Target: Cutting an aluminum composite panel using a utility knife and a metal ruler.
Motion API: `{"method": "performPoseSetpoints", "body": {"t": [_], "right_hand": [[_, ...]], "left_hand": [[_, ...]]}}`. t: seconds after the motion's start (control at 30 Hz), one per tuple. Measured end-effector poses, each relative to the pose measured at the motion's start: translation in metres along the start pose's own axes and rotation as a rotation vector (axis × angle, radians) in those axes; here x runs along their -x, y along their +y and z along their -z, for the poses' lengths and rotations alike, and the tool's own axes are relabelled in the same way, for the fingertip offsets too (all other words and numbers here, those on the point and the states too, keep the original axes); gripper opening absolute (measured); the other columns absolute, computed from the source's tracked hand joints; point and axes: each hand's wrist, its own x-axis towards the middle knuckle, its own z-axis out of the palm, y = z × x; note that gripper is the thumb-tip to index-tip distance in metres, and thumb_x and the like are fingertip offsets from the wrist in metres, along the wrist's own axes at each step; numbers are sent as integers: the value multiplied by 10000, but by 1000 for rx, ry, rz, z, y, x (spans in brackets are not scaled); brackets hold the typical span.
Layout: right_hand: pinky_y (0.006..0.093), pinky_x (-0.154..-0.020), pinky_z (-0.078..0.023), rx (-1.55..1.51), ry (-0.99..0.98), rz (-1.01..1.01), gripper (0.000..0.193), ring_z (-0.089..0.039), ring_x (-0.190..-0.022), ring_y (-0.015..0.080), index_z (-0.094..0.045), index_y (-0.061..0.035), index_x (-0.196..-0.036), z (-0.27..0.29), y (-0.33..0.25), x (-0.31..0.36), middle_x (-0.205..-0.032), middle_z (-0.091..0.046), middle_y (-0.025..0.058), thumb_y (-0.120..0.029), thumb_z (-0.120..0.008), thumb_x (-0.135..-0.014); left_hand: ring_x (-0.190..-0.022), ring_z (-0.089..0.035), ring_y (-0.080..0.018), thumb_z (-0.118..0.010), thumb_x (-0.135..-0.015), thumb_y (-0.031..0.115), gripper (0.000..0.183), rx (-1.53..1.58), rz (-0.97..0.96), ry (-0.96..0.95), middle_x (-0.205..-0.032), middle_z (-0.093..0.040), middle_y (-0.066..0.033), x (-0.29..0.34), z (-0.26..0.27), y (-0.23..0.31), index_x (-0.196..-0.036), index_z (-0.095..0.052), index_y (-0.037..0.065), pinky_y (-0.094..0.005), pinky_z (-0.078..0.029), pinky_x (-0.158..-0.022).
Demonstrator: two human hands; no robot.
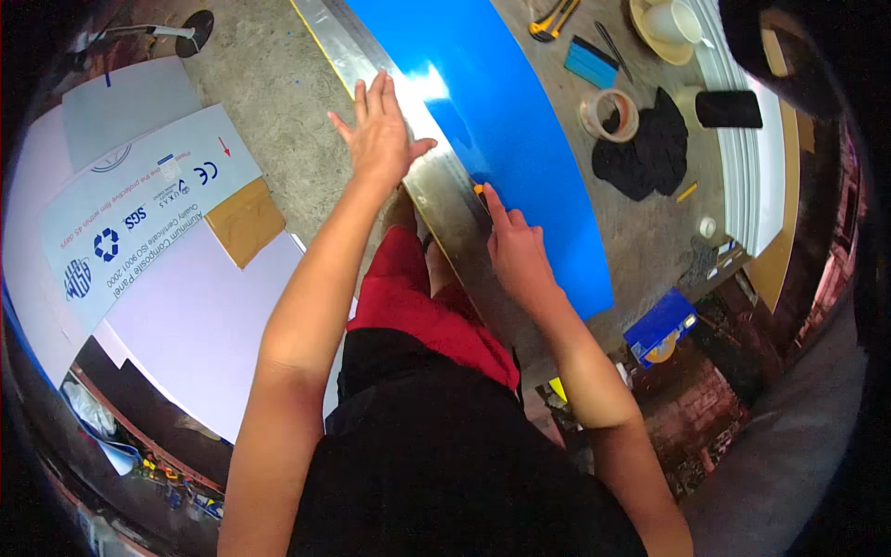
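Note:
A long silver metal straightedge (429, 130) lies along the left edge of a glossy blue sheet (520, 139) on the worktable. My left hand (379, 139) is flat on the metal with its fingers spread, pressing near the far part. Lower down, my right hand (516, 249) is closed around a slim tool with an orange end (480, 188), its index finger stretched along it. That tool is at the border between metal and blue sheet. Most of its body is hidden by my fingers, so its exact kind cannot be made out.
Right of the sheet lie a yellow cutter knife (554, 20), a blue squeegee (591, 63), a tape roll (609, 116), a black cloth (645, 148) and a phone (729, 110). A white cup (673, 22) stands behind. Printed panels (153, 176) are stacked at left.

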Motion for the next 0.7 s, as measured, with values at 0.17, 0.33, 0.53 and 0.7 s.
{"method": "performPoseSetpoints", "body": {"t": [0.17,0.33,0.53,0.7], "right_hand": [[533,-852,-460,-33,-15,-26,800,-649,-943,389,-325,-134,-1652,-11,20,43,-1054,-632,208,-53,-638,-921],[532,-852,-458,-27,35,-10,788,-650,-944,394,-322,-137,-1656,-25,36,51,-1061,-632,217,-52,-613,-929],[573,-874,-459,-59,51,-20,689,-666,-951,419,-344,-147,-1651,-28,37,48,-1081,-641,238,-97,-523,-987],[532,-880,-480,-75,122,12,732,-678,-991,415,-360,-151,-1646,-34,42,47,-1112,-662,251,-78,-605,-960]], "left_hand": [[-1618,-167,-341,-919,-667,584,1305,-40,7,-12,-1752,-211,-59,0,-1,-2,-1654,-247,57,-778,-105,-1212],[-1607,-181,-364,-918,-733,509,1200,5,-23,-1,-1722,-251,-113,5,4,4,-1625,-281,19,-760,-75,-1228],[-1583,-224,-401,-902,-756,435,1137,81,-149,135,-1691,-287,-179,92,-23,35,-1615,-282,22,-747,-94,-1220],[-1595,-195,-396,-937,-686,430,1250,106,-147,-52,-1695,-282,-174,162,-44,85,-1621,-240,-17,-742,-91,-1225]]}}
